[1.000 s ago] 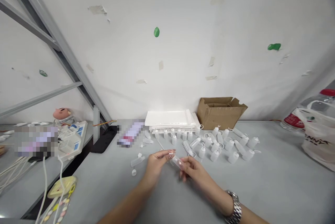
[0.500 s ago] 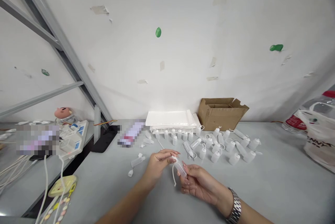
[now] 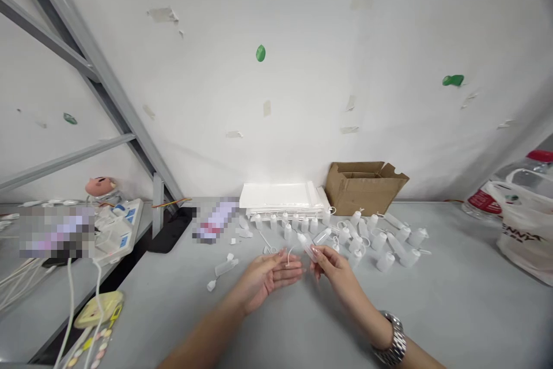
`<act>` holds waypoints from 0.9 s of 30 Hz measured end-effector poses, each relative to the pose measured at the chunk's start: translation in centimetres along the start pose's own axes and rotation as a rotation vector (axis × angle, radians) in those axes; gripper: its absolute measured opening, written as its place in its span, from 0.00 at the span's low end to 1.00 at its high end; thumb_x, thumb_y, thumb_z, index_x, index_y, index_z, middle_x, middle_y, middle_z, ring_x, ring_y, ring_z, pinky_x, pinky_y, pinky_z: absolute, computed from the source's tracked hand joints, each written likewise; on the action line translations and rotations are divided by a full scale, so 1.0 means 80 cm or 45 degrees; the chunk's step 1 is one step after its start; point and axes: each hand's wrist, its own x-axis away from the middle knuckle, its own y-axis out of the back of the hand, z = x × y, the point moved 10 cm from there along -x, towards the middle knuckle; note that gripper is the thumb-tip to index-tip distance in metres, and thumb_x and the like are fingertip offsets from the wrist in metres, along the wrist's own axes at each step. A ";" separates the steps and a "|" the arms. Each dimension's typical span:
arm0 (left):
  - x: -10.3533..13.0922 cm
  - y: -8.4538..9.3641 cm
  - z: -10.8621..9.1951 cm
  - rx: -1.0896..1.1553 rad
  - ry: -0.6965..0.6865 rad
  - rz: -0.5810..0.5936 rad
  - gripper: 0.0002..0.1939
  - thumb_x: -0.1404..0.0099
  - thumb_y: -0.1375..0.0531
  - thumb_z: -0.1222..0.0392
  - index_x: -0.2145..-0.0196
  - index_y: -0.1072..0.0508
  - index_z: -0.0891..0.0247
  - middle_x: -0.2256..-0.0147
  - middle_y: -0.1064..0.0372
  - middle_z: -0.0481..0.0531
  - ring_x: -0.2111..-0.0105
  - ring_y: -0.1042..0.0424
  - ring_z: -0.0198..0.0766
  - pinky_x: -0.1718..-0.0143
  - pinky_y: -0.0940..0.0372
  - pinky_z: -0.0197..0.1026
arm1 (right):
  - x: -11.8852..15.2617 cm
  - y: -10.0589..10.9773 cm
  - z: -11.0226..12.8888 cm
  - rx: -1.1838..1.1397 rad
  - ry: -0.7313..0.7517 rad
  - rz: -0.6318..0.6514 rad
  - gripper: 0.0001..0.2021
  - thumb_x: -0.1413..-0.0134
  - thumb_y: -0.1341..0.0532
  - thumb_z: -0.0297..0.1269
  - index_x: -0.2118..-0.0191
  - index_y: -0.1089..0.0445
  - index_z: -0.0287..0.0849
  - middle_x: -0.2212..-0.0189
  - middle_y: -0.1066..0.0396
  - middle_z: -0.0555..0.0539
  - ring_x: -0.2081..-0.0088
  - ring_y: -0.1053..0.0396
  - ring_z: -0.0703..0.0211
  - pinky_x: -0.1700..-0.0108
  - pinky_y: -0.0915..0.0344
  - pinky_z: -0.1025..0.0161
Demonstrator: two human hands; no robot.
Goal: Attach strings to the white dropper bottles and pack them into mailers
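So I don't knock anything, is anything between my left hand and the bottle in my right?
Only a thin white strap, curving by your left hand; nothing else visible stands between that hand and the bottle.

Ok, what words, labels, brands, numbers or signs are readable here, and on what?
"ENNY": dark print on the white bag, far right.
Smaller line beneath: too small to read.
Red label on the bottle: too blurred to read.
Purple patches: pixelated, unreadable.
Markings on the power strip: too small.

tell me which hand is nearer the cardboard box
Right. The right hand is in front of the cardboard box, slightly left; the left hand is farther left.
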 end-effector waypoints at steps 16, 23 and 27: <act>-0.005 0.025 0.006 0.163 0.043 -0.079 0.10 0.37 0.43 0.59 0.65 0.26 0.69 0.62 0.24 0.57 0.60 0.26 0.41 0.48 0.39 0.44 | 0.030 -0.004 0.031 0.511 0.331 -0.115 0.16 0.52 0.41 0.50 0.69 0.28 0.41 0.77 0.36 0.50 0.72 0.37 0.58 0.66 0.38 0.62; -0.007 0.021 0.012 0.194 0.073 -0.050 0.11 0.38 0.42 0.57 0.67 0.25 0.69 0.63 0.24 0.56 0.61 0.27 0.39 0.47 0.41 0.43 | 0.041 -0.020 0.038 0.687 0.438 -0.041 0.13 0.47 0.43 0.46 0.68 0.30 0.41 0.78 0.38 0.51 0.74 0.37 0.60 0.68 0.39 0.63; -0.006 0.020 0.012 0.183 0.069 -0.056 0.13 0.39 0.41 0.55 0.67 0.25 0.69 0.60 0.25 0.57 0.59 0.28 0.40 0.47 0.41 0.43 | 0.042 -0.021 0.041 0.707 0.476 -0.041 0.13 0.46 0.44 0.46 0.67 0.30 0.41 0.78 0.38 0.51 0.74 0.37 0.60 0.68 0.39 0.63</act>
